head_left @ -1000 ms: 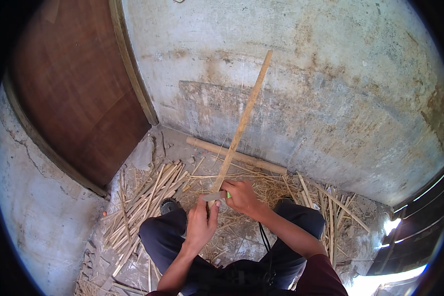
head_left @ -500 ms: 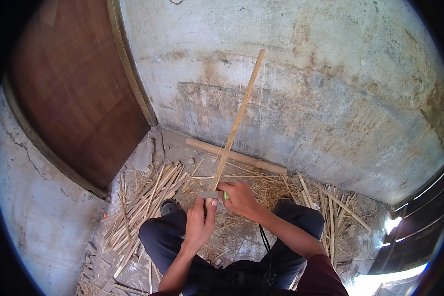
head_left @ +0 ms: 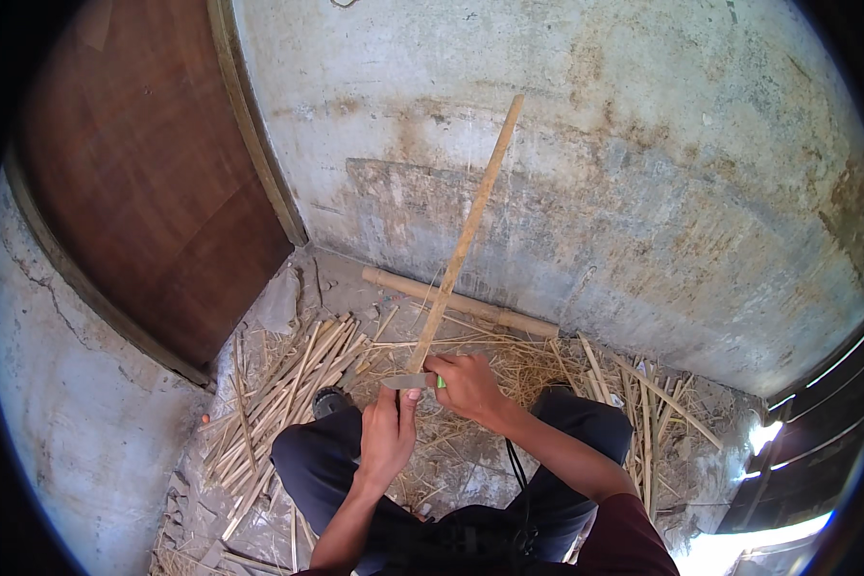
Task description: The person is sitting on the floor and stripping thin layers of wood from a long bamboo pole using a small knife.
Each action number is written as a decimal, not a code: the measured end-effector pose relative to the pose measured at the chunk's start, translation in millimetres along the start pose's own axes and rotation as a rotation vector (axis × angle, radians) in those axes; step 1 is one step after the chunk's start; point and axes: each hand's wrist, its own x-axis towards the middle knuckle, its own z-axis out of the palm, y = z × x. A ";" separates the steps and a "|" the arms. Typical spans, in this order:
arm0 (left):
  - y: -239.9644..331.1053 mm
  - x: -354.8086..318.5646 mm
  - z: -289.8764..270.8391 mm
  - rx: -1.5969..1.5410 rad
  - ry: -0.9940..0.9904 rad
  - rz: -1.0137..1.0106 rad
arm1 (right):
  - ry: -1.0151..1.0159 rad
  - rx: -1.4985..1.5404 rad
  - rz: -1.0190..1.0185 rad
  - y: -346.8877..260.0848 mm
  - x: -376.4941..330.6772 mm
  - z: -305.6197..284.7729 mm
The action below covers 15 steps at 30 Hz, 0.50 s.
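A long, flat bamboo strip (head_left: 472, 226) rises at a slant from my hands, its far end in front of the wall. My left hand (head_left: 386, 432) is closed on the strip's near end, thumb up by the blade. In my right hand (head_left: 466, 389) is a knife (head_left: 408, 381) with a green handle, most of it hidden by my fingers. Its blade points left and lies across the strip, just above my left fingertips. Whether the edge is cutting into the bamboo cannot be made out.
Cut bamboo strips (head_left: 283, 394) lie heaped to the left, with more sticks (head_left: 648, 422) on the right. Along the base of the stained wall (head_left: 643, 173) rests a bamboo pole (head_left: 461, 303). Shavings (head_left: 523, 370) litter the floor. A brown door (head_left: 154, 173) stands at left.
The bamboo strip's far end has tipped slightly to the right. The knife blade has turned a little, and my left thumb has shifted close against it.
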 end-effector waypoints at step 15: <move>9.8 -0.8 3.5 0.103 0.051 0.031 | 0.032 -0.009 0.034 -7.2 -0.2 -6.0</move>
